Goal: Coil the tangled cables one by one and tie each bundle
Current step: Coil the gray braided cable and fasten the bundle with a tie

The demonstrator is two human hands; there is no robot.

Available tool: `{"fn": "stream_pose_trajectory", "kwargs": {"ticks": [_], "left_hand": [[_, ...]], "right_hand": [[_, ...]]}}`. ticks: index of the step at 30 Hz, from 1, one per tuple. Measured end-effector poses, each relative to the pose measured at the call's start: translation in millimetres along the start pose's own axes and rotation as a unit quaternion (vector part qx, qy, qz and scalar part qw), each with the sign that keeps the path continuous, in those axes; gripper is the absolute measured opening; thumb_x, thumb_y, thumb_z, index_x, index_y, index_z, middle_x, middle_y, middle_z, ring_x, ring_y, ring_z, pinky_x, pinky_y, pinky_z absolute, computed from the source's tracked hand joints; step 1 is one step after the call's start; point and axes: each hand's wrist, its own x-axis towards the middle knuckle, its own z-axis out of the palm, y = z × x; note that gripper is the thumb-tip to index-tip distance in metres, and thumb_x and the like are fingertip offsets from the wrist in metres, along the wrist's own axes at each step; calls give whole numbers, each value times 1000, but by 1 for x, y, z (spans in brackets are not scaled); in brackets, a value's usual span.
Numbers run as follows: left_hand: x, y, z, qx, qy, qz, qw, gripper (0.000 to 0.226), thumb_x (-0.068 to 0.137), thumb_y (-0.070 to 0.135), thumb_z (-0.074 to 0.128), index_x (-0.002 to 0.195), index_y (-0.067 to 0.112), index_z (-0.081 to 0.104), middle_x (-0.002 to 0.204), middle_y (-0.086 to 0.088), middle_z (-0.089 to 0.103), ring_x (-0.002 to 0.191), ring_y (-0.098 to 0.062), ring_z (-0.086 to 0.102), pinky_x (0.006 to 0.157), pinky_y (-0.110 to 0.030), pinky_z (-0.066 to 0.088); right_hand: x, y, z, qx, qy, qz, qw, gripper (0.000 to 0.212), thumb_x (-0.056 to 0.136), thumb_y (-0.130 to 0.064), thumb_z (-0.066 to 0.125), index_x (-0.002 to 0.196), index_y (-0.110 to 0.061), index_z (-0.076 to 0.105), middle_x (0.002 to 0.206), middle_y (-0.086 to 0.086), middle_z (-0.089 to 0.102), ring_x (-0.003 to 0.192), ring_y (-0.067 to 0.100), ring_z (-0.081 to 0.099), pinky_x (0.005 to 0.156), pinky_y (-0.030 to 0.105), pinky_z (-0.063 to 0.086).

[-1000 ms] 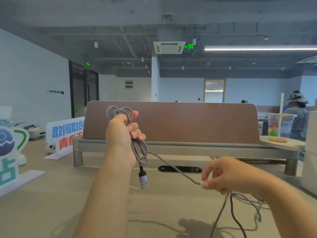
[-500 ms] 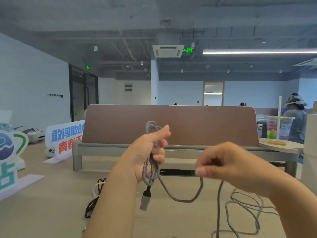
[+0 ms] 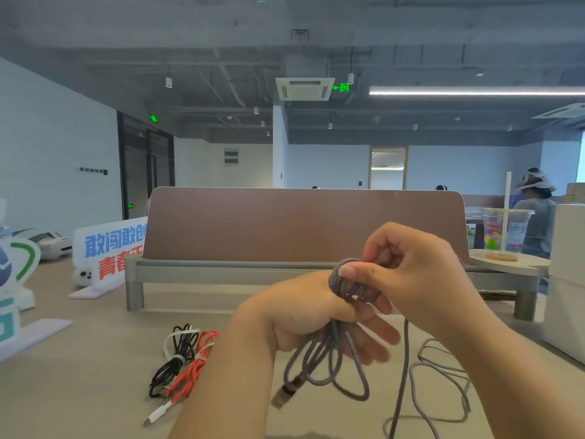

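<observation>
Where the right hand (image 3: 421,270) curls its fingers (image 3: 354,270) over the top of the grey cable (image 3: 335,365), thumb and forefinger pinch the bend of the loops. The left hand (image 3: 304,315) grips the same bundle just below, its fingers (image 3: 376,337) curled loosely round the strands — the two hands touch. Several loops hang under the left hand above the table (image 3: 79,391), the plug (image 3: 281,396) dangling lowest. One strand drops from the right hand to the loose tail (image 3: 443,375), which lies in curves on the table. To the left lie a black cable (image 3: 177,359) and a red cable (image 3: 196,365) — side by side, each coiled and tied with a white band.
</observation>
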Motion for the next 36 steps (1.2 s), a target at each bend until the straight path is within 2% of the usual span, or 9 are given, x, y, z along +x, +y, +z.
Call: {"fn": "stream_pose_trajectory", "kwargs": {"ticks": [3,7,11,15,22,25,28,33,36], "left_hand": [[-6,1,-8,-81,24,3,996,14,97,9,46,96,10,59,61,3,57,38,-1,42,40,-17,44],[0,4,-21,-241,142,47,959,17,88,28,54,82,12,54,45,10,37,31,1,31,31,-13,30],[17,2,-14,-318,342,104,878,26,99,28,45,77,14,50,45,9,39,33,-2,32,35,-16,30],[22,-3,-17,-266,495,130,817,28,98,30,47,84,10,60,63,1,64,56,-12,62,64,-32,56],[18,2,-18,-239,515,110,816,23,99,37,40,100,17,53,91,-4,66,84,-20,67,83,-49,57],[15,2,-20,-344,450,117,816,27,100,43,35,98,18,47,71,-6,74,64,-23,72,70,-45,59],[14,-4,-33,-417,458,125,775,36,100,42,35,80,15,44,43,2,52,31,-12,47,39,-29,51],[-1,-18,-64,-466,515,129,708,38,100,42,37,72,17,36,40,8,33,26,-6,25,30,-13,25],[-10,-23,-74,-405,500,107,758,33,94,42,52,75,16,44,48,8,31,28,-4,25,29,-14,24]], "right_hand": [[1,6,-3,20,-45,35,998,45,58,-59,63,67,-15,62,51,4,64,40,10,47,44,21,40],[-2,26,-3,37,-84,124,988,45,74,-55,54,69,-11,64,48,0,50,44,10,39,48,25,37],[-5,38,11,-41,-149,144,977,36,93,-40,46,72,-18,64,52,-2,48,47,11,40,52,26,35],[-5,30,15,-82,-177,119,974,36,93,-41,45,75,-18,65,60,7,54,56,14,45,60,29,40],[-7,12,22,-110,-199,70,971,40,94,-44,44,81,-13,67,49,-4,38,47,10,32,51,26,27],[-7,15,16,-94,-218,80,968,40,91,-48,46,77,-19,69,47,-5,41,44,6,33,50,21,28],[-6,24,5,-85,-226,95,966,39,85,-52,53,72,-19,69,50,-6,42,45,6,34,50,21,29],[-6,39,-32,-24,-199,126,972,26,78,-46,64,66,-23,69,53,-1,49,52,13,40,55,30,33],[-5,31,-41,78,-146,109,980,27,70,-45,61,74,-22,74,64,19,54,60,25,40,60,37,32]]}}
